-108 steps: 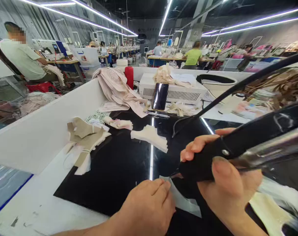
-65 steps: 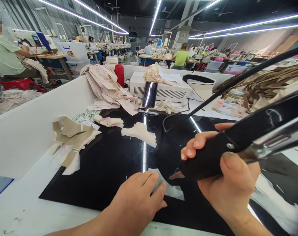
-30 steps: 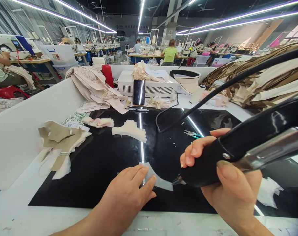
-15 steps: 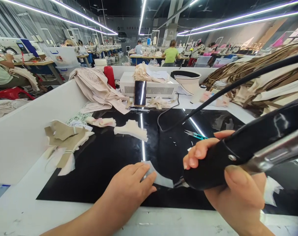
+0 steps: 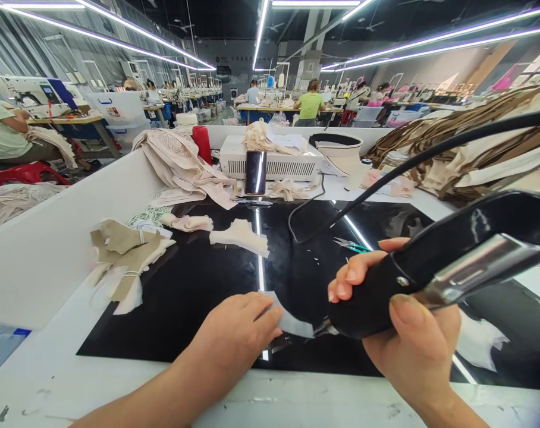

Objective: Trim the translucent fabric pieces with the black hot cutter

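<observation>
My left hand rests on the black mat, its curled fingers holding the left end of a small, pale, curved fabric piece. Part of that piece is hidden beneath the fingers. Wrapped around a black corded handheld tool is my right hand, its thumb by the metal lever. The tool's pointed metal tip meets the right end of the fabric piece.
Cream fabric pieces and tied beige bundles lie left and beyond. Teal-handled snips sit behind the tool. A phone leans on a white vented box. The tool's black cable arcs over the right side.
The view has shifted slightly. The tool's rear and my right hand have swung a little left and down, while its tip stays at the fabric's right end. My left hand keeps its hold.
</observation>
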`<state>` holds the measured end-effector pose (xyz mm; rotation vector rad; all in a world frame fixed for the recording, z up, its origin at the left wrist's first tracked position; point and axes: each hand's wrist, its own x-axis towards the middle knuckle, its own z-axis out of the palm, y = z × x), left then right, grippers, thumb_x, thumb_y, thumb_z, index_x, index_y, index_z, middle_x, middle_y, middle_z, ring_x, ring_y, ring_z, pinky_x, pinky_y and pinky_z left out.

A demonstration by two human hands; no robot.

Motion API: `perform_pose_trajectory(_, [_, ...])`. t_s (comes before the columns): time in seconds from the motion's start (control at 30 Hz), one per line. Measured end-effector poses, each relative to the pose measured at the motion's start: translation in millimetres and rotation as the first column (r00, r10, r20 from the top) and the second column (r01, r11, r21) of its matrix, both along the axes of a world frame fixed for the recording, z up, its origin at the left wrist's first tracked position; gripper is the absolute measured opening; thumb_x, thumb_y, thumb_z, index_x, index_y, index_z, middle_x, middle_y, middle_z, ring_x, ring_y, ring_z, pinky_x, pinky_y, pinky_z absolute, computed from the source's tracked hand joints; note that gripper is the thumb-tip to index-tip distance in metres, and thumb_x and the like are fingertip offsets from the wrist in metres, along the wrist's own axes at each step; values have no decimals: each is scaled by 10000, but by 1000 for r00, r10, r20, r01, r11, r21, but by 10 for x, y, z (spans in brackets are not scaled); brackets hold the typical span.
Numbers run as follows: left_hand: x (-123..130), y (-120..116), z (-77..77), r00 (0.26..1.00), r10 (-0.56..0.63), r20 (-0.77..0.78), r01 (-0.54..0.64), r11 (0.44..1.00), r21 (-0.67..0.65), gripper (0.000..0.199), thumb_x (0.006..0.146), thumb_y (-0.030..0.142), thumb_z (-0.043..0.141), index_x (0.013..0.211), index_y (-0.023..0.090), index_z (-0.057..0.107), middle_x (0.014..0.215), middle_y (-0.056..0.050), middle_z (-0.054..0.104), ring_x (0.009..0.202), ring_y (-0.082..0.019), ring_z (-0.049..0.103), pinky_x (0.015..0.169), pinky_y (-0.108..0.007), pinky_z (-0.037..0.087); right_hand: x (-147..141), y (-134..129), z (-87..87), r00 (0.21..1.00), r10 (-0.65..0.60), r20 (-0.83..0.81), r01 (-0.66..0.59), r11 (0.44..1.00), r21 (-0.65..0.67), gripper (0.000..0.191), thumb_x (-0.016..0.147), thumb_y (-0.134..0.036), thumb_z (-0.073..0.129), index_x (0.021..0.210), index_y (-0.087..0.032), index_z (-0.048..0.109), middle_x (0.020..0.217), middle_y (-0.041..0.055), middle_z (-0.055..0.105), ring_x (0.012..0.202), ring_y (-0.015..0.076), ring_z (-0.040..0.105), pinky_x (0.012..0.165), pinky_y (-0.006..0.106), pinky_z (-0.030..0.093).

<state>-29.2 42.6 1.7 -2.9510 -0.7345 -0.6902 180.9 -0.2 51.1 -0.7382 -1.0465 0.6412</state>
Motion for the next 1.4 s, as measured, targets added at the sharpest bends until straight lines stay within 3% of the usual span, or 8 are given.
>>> perform_pose_trajectory(0.3, [-14, 13, 25, 998, -12, 65, 18, 995, -94, 211, 1105, 215, 502, 1191, 156, 685, 1174, -86, 761, 985, -228, 760, 838, -378, 660, -13, 3, 9, 1000, -10, 29, 10, 1000, -13, 352, 895, -417, 810, 1172, -276, 646, 827, -9, 685, 644, 175, 656, 570, 331, 609])
perform_pose_trajectory(0.47, [-86, 58, 261, 996, 8, 91, 12, 976, -216, 227, 1079, 158, 521, 1215, 178, 701, 1211, -65, 766, 1029, -227, 756, 896, -374, 644, 24, 19, 99, 1000, 10, 27, -9, 999, -53, 444, 845, -433, 864, 1212, -293, 657, 838, -9, 716, 673, 183, 685, 637, 343, 631])
perform_pose_trajectory(0.6, [-300, 104, 436, 995, 97, 24, -87, 961, -261, 224, 1057, 147, 569, 1230, 190, 704, 1187, -61, 763, 1051, -231, 742, 911, -363, 618, 1, 53, 202, 988, 54, 144, -42, 996, -84, 484, 837, -409, 882, 1255, -301, 664, 850, 17, 761, 773, 227, 727, 651, 346, 629])
perform_pose_trajectory(0.77, [-569, 18, 347, 976, 212, -36, -212, 913, -350, 242, 992, 190, 715, 1234, 204, 707, 1163, -45, 727, 1043, -223, 701, 919, -356, 579, -228, 145, 226, 983, 166, 75, -164, 986, -39, 333, 855, -388, 869, 1100, -274, 674, 920, 16, 735, 755, 198, 714, 635, 328, 618])
perform_pose_trajectory(0.93, [-508, -145, 227, 975, 222, -19, -209, 881, -424, 291, 908, 240, 834, 1173, 194, 724, 1134, -49, 697, 1033, -229, 668, 913, -363, 552, -464, 188, 209, 973, 228, -37, -228, 974, 4, 382, 879, -414, 844, 1154, -280, 615, 844, -31, 694, 682, 168, 668, 625, 327, 587])
perform_pose_trajectory(1.17, [-355, -256, 249, 967, 249, 50, -193, 850, -490, 157, 922, 224, 813, 1038, 206, 709, 1092, -26, 683, 1015, -224, 639, 894, -373, 507, -614, 150, 239, 965, 262, -30, -261, 965, 40, 310, 926, -339, 785, 1172, -279, 607, 860, -37, 685, 687, 156, 653, 634, 327, 578])
perform_pose_trajectory(1.4, [-338, -329, 336, 958, 269, 102, -162, 798, -580, 151, 940, 127, 755, 1055, 207, 699, 1103, -16, 697, 1038, -202, 629, 940, -337, 497, -632, 124, 226, 957, 290, -8, -289, 956, 47, 306, 941, -361, 776, 1191, -293, 614, 862, -29, 670, 702, 169, 644, 568, 306, 554])
